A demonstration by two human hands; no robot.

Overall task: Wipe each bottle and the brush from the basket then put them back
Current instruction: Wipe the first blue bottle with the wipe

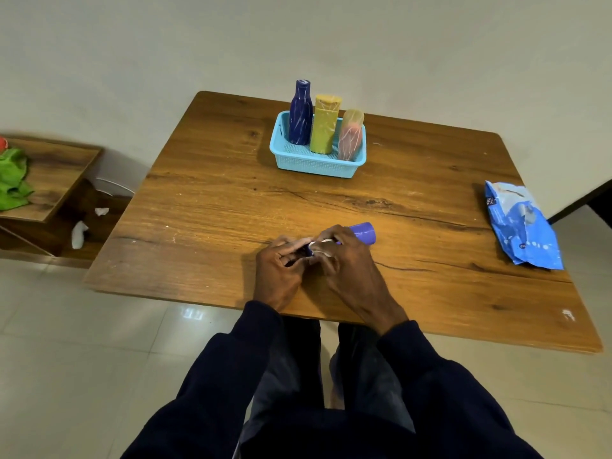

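Observation:
A light-blue basket (318, 167) stands at the table's far middle with three upright bottles in it: dark blue (300, 114), yellow (325, 125) and pink (350, 137). Near the front edge a purple bottle (363, 231) lies on its side, its base pointing right. My right hand (341, 260) is wrapped around its middle with a white wipe (326, 241) showing between the fingers. My left hand (281, 270) grips the bottle's left end, which is hidden. No brush is visible.
A blue wipes packet (523, 226) lies at the table's right edge. Left of the wooden table (205, 207) a low wooden shelf (53, 180) holds a green cloth (11, 180). Crumpled white wipes (79, 233) lie beneath it on the floor.

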